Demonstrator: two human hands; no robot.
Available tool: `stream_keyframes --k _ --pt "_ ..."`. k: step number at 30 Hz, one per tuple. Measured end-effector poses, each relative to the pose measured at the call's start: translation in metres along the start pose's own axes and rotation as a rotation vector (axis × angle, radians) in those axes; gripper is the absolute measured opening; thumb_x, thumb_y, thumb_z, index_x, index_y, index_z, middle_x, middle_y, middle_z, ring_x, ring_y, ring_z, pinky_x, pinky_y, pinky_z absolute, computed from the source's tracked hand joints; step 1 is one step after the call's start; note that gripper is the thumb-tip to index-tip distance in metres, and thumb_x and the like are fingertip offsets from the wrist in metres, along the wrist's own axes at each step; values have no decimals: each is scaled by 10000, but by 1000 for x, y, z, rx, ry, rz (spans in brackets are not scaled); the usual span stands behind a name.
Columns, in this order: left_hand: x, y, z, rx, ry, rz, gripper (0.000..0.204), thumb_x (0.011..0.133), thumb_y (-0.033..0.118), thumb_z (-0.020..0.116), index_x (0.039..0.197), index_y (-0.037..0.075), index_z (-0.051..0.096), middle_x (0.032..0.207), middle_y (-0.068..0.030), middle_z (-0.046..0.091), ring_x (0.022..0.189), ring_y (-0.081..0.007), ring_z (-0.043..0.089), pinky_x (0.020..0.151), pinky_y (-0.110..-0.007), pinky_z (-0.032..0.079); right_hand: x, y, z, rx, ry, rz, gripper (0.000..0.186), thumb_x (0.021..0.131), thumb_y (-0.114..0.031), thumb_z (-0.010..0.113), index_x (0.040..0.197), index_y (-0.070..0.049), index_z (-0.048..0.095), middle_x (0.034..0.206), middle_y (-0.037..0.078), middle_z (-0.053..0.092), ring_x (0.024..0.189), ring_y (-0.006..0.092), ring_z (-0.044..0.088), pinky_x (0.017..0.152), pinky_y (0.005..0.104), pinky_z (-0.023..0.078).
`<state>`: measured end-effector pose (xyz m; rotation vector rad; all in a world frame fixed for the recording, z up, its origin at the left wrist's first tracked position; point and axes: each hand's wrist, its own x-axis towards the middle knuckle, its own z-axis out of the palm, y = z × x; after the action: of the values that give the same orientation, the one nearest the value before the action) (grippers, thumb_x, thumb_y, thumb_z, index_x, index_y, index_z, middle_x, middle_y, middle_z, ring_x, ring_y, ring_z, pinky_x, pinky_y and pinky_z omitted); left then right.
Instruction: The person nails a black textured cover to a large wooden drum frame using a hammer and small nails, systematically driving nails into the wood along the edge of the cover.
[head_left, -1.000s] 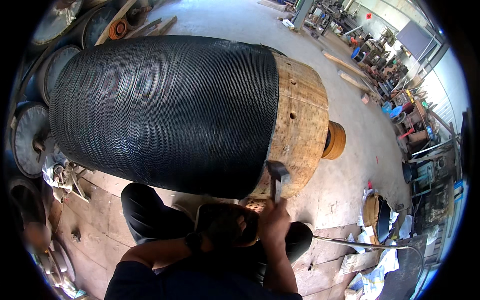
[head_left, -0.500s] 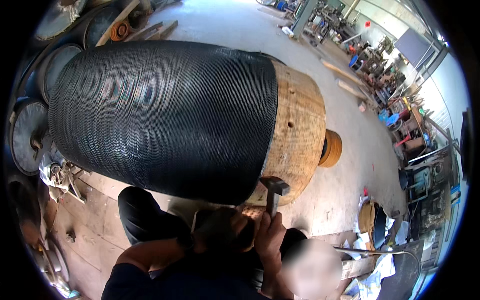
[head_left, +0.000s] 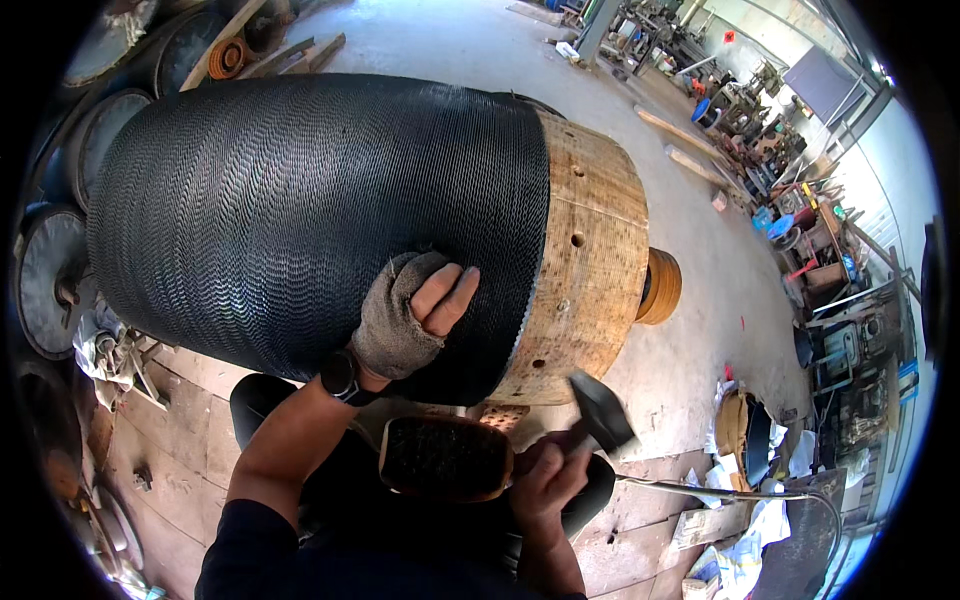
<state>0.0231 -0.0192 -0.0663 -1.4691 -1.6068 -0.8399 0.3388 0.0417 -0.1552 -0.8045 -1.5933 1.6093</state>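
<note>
A large drum (head_left: 300,200) lies before me, its black surface covered in fine close rows. Its right end is bare pale wood (head_left: 590,270) with several small holes. My left hand (head_left: 405,310), in a grey glove with bare fingertips, rests on the black surface near the wood. Its fingers are curled, and what they hold, if anything, is hidden. My right hand (head_left: 548,480) grips a hammer (head_left: 600,412) below the wooden end, its head smeared by motion. A wood-rimmed tray (head_left: 440,492) with dark contents lies at my lap between the hands.
An orange-brown hub (head_left: 660,287) sticks out from the drum's right end. Dark round drums (head_left: 60,270) stand along the left. Benches with tools and clutter (head_left: 780,130) line the far right. A thin hose or bar (head_left: 720,492) and white scraps (head_left: 745,560) lie at the lower right.
My left hand has risen from the tray onto the black surface. The hammer has moved down and right, away from the wooden end. The drum sits slightly shifted in view.
</note>
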Motion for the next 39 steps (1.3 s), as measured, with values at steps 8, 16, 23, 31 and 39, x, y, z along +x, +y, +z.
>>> stream_keyframes --k 8,16,23,31,39 --pt "4 2 1 -1 28 -85 405 771 17 685 1167 101 679 1117 -84 623 974 -311 623 826 -458 531 24 -26 49 -684 136 -246 158 959 -134 622 1008 7 568 647 258 574 628 489 619 498 464 451" --pt "3 -4 1 37 32 -66 429 756 10 698 1175 95 663 1127 -86 595 975 -307 608 815 -455 517 41 -16 51 -833 122 -203 226 976 -126 583 1135 34 575 763 260 633 658 493 635 534 483 500" --pt "7 -2 4 53 -12 -52 478 755 6 694 1221 104 650 1128 -89 568 982 -306 599 810 -462 511 41 -29 49 -1165 67 -373 102 947 -101 576 961 -29 648 887 202 640 691 443 639 570 494 515" --pt "16 -6 6 107 13 -59 457 771 -22 675 1209 102 646 1119 -97 564 950 -292 598 781 -426 519 33 -21 40 -731 145 -485 162 994 -137 564 951 17 540 638 172 591 543 337 593 507 445 456" --pt "26 3 5 112 73 -44 370 838 -27 637 1196 65 626 1040 -115 613 826 -269 629 706 -381 540 17 0 43 -868 94 -183 242 939 -118 656 1081 8 505 741 276 630 687 503 620 553 562 478"
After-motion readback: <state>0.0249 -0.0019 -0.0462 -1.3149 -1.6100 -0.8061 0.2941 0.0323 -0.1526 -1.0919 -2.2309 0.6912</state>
